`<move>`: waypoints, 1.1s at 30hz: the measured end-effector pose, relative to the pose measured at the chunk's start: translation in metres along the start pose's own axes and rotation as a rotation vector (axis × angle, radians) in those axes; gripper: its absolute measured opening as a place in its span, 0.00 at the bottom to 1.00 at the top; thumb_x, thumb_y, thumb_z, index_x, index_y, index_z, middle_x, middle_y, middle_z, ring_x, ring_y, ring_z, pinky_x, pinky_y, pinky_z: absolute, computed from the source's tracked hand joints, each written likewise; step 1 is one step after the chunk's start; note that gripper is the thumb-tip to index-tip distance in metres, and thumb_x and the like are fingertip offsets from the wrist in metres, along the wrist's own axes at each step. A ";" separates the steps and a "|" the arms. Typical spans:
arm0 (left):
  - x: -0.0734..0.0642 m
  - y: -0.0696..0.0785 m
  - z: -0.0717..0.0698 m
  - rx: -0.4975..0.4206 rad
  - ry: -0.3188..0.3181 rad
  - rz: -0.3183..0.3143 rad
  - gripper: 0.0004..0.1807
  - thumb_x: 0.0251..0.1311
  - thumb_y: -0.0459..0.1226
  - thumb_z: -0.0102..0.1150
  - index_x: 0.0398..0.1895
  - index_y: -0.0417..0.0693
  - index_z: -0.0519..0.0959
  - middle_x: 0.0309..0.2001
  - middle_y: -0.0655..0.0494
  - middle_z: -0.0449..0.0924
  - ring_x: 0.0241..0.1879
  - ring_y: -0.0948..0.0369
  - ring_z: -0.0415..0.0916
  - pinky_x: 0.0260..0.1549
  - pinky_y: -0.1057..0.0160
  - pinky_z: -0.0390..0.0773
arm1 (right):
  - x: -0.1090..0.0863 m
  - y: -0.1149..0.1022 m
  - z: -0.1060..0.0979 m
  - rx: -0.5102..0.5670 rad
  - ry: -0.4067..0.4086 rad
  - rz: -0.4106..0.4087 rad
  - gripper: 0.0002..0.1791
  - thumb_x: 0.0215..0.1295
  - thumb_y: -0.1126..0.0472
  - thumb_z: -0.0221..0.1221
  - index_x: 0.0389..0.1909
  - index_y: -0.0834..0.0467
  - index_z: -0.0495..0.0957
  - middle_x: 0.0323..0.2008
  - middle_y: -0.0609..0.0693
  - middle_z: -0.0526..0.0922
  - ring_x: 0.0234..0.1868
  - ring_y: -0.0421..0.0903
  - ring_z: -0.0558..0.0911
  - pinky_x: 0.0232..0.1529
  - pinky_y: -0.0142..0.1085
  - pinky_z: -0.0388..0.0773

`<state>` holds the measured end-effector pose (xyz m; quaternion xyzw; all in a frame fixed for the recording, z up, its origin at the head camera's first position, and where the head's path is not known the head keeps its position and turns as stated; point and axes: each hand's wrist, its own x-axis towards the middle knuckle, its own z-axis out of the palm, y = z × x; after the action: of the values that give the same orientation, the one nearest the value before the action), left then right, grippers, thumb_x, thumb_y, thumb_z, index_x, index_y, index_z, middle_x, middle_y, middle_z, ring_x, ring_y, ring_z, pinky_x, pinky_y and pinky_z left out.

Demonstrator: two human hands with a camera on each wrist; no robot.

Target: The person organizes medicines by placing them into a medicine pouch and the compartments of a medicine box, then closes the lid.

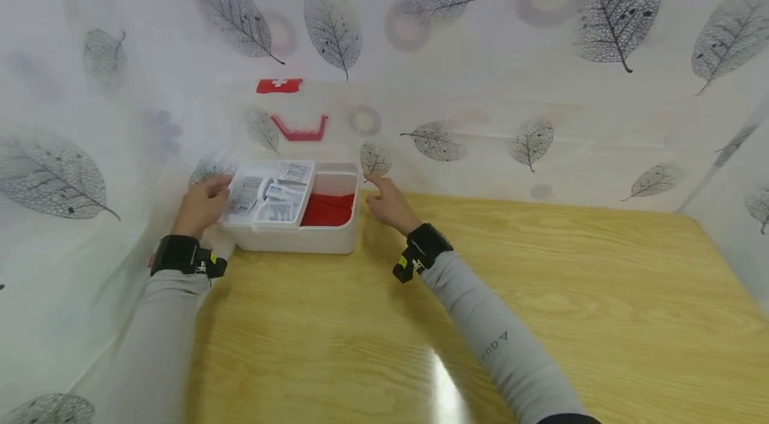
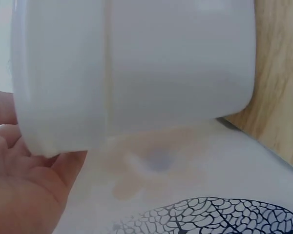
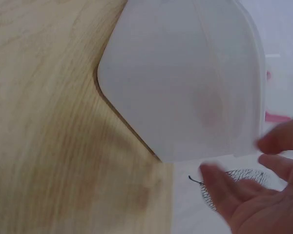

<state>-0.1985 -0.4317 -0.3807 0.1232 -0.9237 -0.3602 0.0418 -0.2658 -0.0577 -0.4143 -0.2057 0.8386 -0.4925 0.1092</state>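
A white first-aid box (image 1: 294,241) stands at the back left of the table, its top uncovered. Its inner tray (image 1: 308,191) covers the left side and carries several printed white packets (image 1: 243,195). Something red (image 1: 327,210) lies deeper in the right side. My left hand (image 1: 202,205) grips the box's left end, with fingers curled at its rim in the left wrist view. Beside the right end is my right hand (image 1: 390,203), its index finger extended close to the back right corner. In the right wrist view its fingers (image 3: 219,187) are spread and blurred, with nothing between them.
Behind the box, a translucent lid with a red handle (image 1: 303,135) and a red label with a white cross (image 1: 279,85) leans against the leaf-patterned wall covering (image 1: 468,70). The wood-grain table (image 1: 541,277) extends right and forward. The left wall sheet (image 1: 78,264) runs close beside my left arm.
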 end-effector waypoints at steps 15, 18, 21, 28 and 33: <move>-0.014 0.024 0.034 -0.103 -0.075 0.052 0.26 0.77 0.40 0.50 0.74 0.46 0.68 0.69 0.36 0.70 0.68 0.39 0.68 0.62 0.43 0.73 | -0.029 0.027 -0.027 0.177 0.007 0.049 0.36 0.76 0.57 0.55 0.81 0.50 0.53 0.79 0.56 0.55 0.67 0.59 0.76 0.60 0.48 0.79; -0.015 0.036 0.040 -0.099 -0.102 0.097 0.25 0.75 0.41 0.54 0.71 0.42 0.72 0.65 0.36 0.75 0.62 0.41 0.75 0.54 0.53 0.80 | -0.041 0.033 -0.039 0.176 0.051 0.043 0.38 0.74 0.57 0.55 0.81 0.49 0.52 0.80 0.55 0.52 0.69 0.62 0.72 0.63 0.54 0.75; -0.015 0.045 0.044 -0.112 -0.117 0.132 0.23 0.73 0.45 0.58 0.63 0.40 0.78 0.60 0.37 0.79 0.55 0.48 0.81 0.47 0.63 0.84 | -0.051 0.038 -0.046 0.129 0.109 0.026 0.37 0.74 0.58 0.54 0.80 0.53 0.53 0.79 0.56 0.53 0.72 0.63 0.68 0.66 0.57 0.72; -0.014 0.045 0.061 -0.313 -0.166 0.179 0.24 0.71 0.44 0.60 0.61 0.35 0.76 0.67 0.40 0.74 0.55 0.61 0.80 0.46 0.71 0.81 | -0.065 0.037 -0.051 0.069 0.179 0.001 0.33 0.74 0.61 0.52 0.76 0.65 0.55 0.75 0.63 0.58 0.73 0.63 0.64 0.67 0.54 0.71; -0.010 0.046 0.082 -0.415 -0.317 0.212 0.32 0.79 0.41 0.45 0.82 0.55 0.51 0.80 0.45 0.50 0.76 0.43 0.55 0.68 0.48 0.66 | -0.076 0.047 -0.056 0.110 0.131 -0.040 0.34 0.77 0.63 0.49 0.78 0.64 0.48 0.76 0.65 0.51 0.73 0.68 0.63 0.67 0.58 0.69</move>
<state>-0.2114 -0.3425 -0.4098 -0.0432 -0.8330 -0.5500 -0.0413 -0.2308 0.0406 -0.4297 -0.1835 0.8114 -0.5521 0.0554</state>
